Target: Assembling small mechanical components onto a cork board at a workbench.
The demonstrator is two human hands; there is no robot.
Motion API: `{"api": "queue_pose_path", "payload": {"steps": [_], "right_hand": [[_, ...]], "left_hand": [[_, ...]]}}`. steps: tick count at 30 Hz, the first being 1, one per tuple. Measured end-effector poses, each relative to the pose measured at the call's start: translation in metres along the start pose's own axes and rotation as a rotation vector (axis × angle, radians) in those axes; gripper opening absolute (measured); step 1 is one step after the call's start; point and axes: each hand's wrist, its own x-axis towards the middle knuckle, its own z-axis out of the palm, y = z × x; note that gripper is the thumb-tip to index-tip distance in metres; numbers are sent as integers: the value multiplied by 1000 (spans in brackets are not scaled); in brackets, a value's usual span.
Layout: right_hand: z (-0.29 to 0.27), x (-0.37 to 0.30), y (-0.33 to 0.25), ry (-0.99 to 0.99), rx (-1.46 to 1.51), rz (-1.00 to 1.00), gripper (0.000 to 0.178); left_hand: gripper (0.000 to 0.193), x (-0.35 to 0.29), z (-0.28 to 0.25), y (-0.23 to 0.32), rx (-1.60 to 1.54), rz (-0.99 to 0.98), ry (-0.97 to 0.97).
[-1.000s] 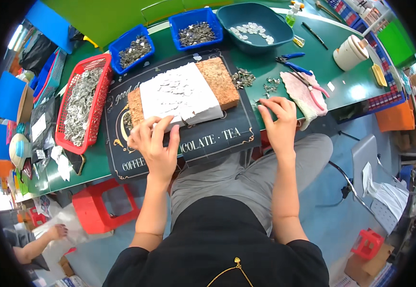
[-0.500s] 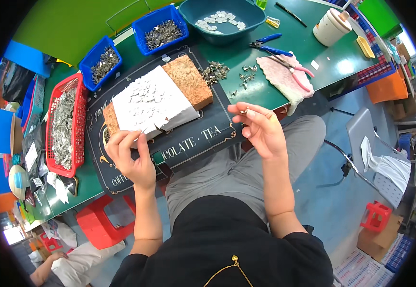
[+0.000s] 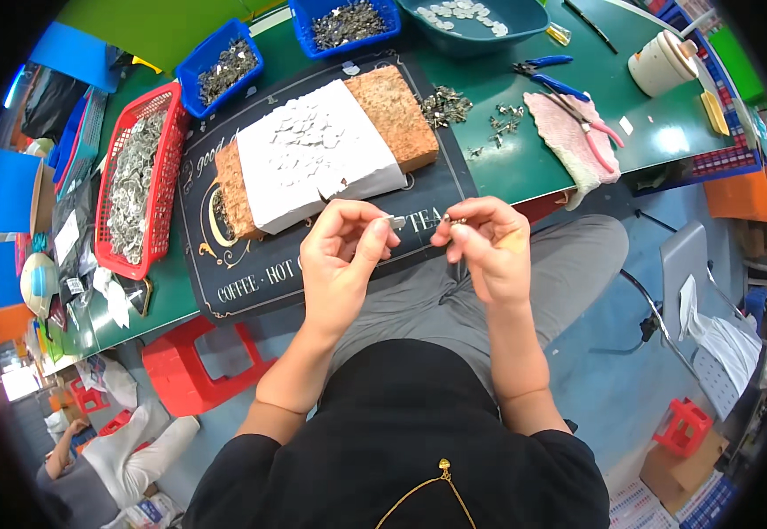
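On the green bench [image 3: 505, 179], a brick [image 3: 394, 104] is raising white pieces [image 3: 307, 132], apparently for easy reach, while before it, fingers [image 3: 369, 243] nearly closed, the left hand [image 3: 337, 257] is pinching a pale piece [image 3: 397, 222], the right hand [image 3: 496, 250] a metal bit [image 3: 457, 221].

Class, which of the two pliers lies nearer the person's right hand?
The pink-handled pliers, on the pink cloth; the blue-handled pliers lie farther from the right hand.

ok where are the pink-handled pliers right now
In the head view, the pink-handled pliers lie on the right, on the pink cloth, just below the blue-handled pliers.
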Motion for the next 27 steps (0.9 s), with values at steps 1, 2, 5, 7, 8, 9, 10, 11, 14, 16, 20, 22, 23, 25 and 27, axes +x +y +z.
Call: {"api": "queue_pose_path", "payload": {"steps": [1,2,5,7,8,9,10,11,14,16,20,22,23,25,27], "right_hand": [[7,-2,0,-3,2,6,16],[14,-4,1,3,-98,-65,16],[16,-3,7,-47,-240,-276,21],[15,-1,6,-114,-546,-493,22],[16,-1,8,-97,-535,-465,22],[18,-1,8,-98,-535,-465,22],[20,-1,8,-106,-380,-371,22],[23,-2,8,-112,-226,-275,22],[28,-8,12,-83,-221,-283,21],[31,-10,14,-65,-287,-302,20],[29,-3,16,-102,-493,-451,19],[29,-5,16,-154,-546,-477,20],[30,-6,15,-157,-545,-476,20],[31,-8,12,-146,-252,-269,17],[30,-8,13,-116,-130,-212,20]], "left_hand": [[11,-1,-1,0,-22,-20,-6],[12,-1,-2,2,-35,-47,-14],[15,-4,-6,1,-60,-51,-76],[14,-5,-5,5,-90,-66,-75],[14,-5,-5,6,-121,-78,-77],[14,-5,-5,4,-121,-77,-75],[13,-5,-7,0,-204,-62,-86],[12,-5,-7,-4,-286,-47,-97],[11,-5,-3,-11,-259,39,-42],[11,-6,-5,-14,-191,45,-40],[15,-8,-4,-16,-273,16,-67],[19,-9,-6,-17,-325,-22,-117],[19,-8,-8,-16,-324,-21,-114],[19,-7,-12,-15,-469,-117,-215],[18,-9,-10,-10,-427,-123,-192]]}}
